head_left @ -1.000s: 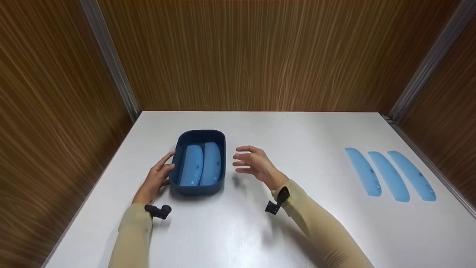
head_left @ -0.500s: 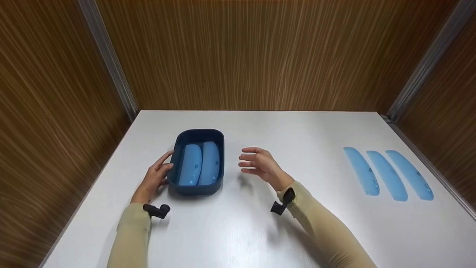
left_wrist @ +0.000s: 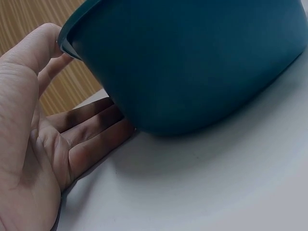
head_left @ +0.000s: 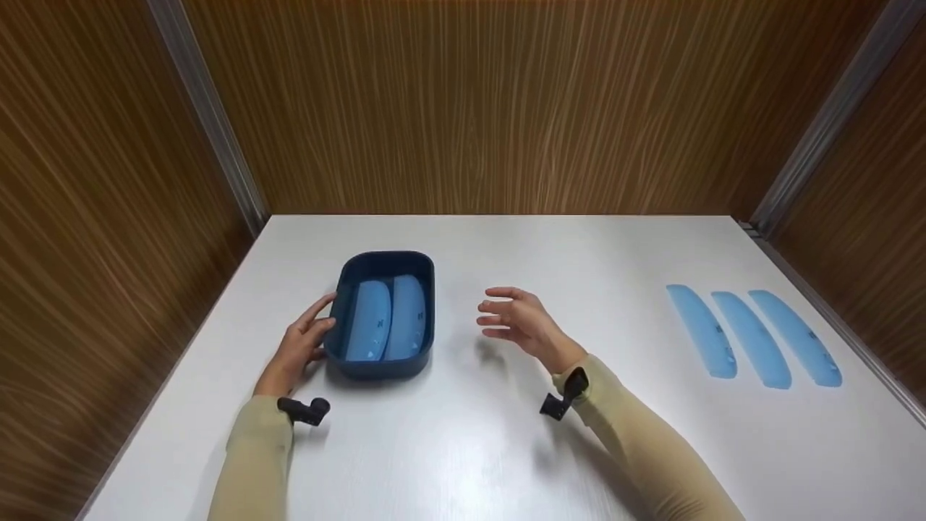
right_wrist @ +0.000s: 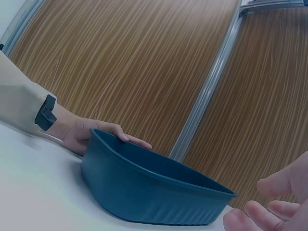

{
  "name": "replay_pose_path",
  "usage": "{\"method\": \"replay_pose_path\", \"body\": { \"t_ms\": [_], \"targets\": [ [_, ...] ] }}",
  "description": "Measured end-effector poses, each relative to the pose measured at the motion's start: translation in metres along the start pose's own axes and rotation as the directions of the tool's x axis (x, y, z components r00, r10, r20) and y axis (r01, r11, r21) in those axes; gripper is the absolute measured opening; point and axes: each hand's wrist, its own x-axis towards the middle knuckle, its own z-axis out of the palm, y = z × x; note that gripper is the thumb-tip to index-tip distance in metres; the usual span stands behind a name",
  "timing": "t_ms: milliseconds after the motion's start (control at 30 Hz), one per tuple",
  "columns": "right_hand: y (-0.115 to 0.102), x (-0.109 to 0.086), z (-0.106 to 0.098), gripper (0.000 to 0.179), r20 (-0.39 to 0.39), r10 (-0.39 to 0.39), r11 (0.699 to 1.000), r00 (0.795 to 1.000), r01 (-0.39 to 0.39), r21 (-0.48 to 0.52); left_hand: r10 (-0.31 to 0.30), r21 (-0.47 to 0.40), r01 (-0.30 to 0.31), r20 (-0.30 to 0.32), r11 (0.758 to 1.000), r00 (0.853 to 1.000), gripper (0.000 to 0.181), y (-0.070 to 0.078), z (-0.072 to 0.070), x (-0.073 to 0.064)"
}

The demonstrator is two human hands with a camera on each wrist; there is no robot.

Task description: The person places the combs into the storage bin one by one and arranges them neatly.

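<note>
A dark blue, open-topped plastic bin (head_left: 380,371) stands toward the left of the table. Inside, side by side, lie two light blue curved flat pieces with small printed marks: one on the left (head_left: 369,318), one on the right (head_left: 406,315). My left hand (head_left: 296,347) touches the bin's left side; in the left wrist view its thumb is at the rim and its fairly straight fingers (left_wrist: 98,142) meet the wall near the base. My right hand (head_left: 524,322) is in the air right of the bin, holding nothing, its fingers spread and slightly bent.
Three more light blue curved pieces lie in a row on the right of the table: a left one (head_left: 702,329), a middle one (head_left: 752,340) and a right one (head_left: 796,338). Wood-grain panels (head_left: 463,108) enclose the white table (head_left: 448,456) at the back and sides.
My right hand has moved to the right, away from the bin. The left hand stays at the bin's side, and the pieces inside have not moved.
</note>
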Motion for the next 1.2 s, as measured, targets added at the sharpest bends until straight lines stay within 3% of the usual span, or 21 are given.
{"method": "replay_pose_path", "body": {
  "t_ms": [333,700,1200],
  "targets": [
    [0.000,-0.003,-0.019,0.042,0.011,-0.017,0.999,1.000,0.016,0.031,0.031,-0.019,-0.031,-0.024,0.999,0.999,0.054,-0.010,-0.002,0.005],
    [0.002,-0.011,-0.048,0.044,-0.004,-0.004,0.999,1.000,0.004,0.053,0.060,-0.024,-0.061,-0.016,0.998,0.998,0.054,-0.009,-0.001,0.004],
    [0.001,-0.026,-0.073,0.047,-0.018,0.005,0.999,1.000,-0.004,0.032,0.022,-0.021,-0.023,-0.008,1.000,1.000,0.054,-0.008,0.003,0.003]
  ]
}}
